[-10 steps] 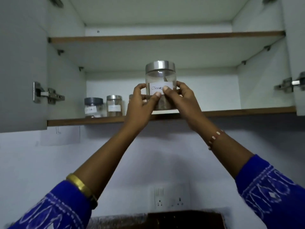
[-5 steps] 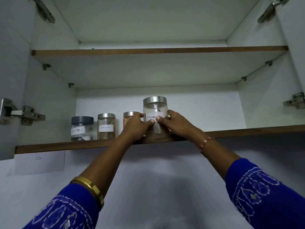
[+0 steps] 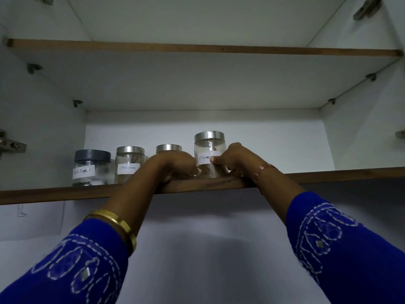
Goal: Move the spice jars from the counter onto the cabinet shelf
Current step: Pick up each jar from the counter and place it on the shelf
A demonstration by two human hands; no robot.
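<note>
A clear spice jar (image 3: 209,148) with a silver lid and a white handwritten label stands on the lower cabinet shelf (image 3: 328,173). My right hand (image 3: 236,160) grips its right side, thumb on the label. My left hand (image 3: 175,164) rests at the jar's lower left on the shelf edge, fingers curled against it. Three other labelled jars stand in a row to the left: a dark-lidded pepper jar (image 3: 91,166), a silver-lidded cinnamon jar (image 3: 129,164), and a third jar (image 3: 168,148) mostly hidden behind my left hand.
The upper shelf (image 3: 197,48) shows only its underside and front edge. Open cabinet doors with metal hinges (image 3: 11,144) flank both sides. The lower shelf has bare room right of the held jar. A white wall lies below the cabinet.
The jar has gone from raised in front of the shelf down onto it and further in. Both hands followed it; my left hand slid lower to the jar's base.
</note>
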